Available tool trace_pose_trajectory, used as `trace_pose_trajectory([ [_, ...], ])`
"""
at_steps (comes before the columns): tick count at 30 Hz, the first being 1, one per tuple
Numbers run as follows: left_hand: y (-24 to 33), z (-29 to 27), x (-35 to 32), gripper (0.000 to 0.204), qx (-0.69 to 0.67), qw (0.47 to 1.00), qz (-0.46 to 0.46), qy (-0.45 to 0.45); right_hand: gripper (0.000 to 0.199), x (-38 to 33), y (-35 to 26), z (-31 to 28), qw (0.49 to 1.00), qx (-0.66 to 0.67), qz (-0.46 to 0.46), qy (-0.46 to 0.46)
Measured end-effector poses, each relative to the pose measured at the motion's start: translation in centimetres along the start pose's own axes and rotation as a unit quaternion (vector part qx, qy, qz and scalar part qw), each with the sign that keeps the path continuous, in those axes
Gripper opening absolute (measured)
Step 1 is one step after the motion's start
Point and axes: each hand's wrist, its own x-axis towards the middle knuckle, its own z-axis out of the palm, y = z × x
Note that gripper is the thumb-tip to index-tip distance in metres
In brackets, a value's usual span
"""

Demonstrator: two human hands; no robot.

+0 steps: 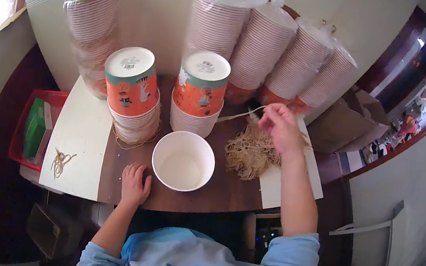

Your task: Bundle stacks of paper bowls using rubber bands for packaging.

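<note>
My right hand [280, 126] is raised over a tangled pile of tan rubber bands [248, 153] and pinches one rubber band [238, 116], which stretches out to the left. My left hand [135, 183] rests flat on the brown table [226, 189], fingers together, just left of an upright white paper bowl [184, 160] with nothing in it. Behind the bowl stand two upside-down stacks of orange and teal printed bowls [200, 92], the left stack [132, 94] ringed by a rubber band at its base.
Tall plastic-wrapped stacks of bowls [272, 50] line the wall, with another stack [92, 28] at the left. A white board [83, 134] carries a few loose rubber bands [61, 161]. A red crate [33, 128] sits at far left, a brown paper bag [341, 123] at right.
</note>
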Motion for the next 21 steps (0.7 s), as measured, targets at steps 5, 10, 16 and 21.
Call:
trace_pose_trajectory([
  [5, 0.2, -1.0, -0.2, 0.024, -0.103, 0.994, -0.020, 0.035, 0.009, -3.8, -7.7, 1.6, 0.994, 0.039, -0.006, -0.097],
  [10, 7.0, -6.9, 1.7, 0.014, -0.320, 0.947, -0.025, 0.013, 0.008, -8.1, -8.2, 3.3, 0.973, -0.051, 0.055, -0.218],
  [16, 14.6, -11.5, 3.4, 0.035, -0.504, 0.852, 0.034, -0.138, 0.007, -11.4, -6.8, 6.0, 0.952, -0.059, 0.120, -0.275],
  [21, 17.1, -10.3, 2.1, 0.034, -0.717, 0.586, -0.110, -0.361, 0.008, -12.2, -4.1, 6.8, 0.954, -0.040, 0.130, -0.266],
])
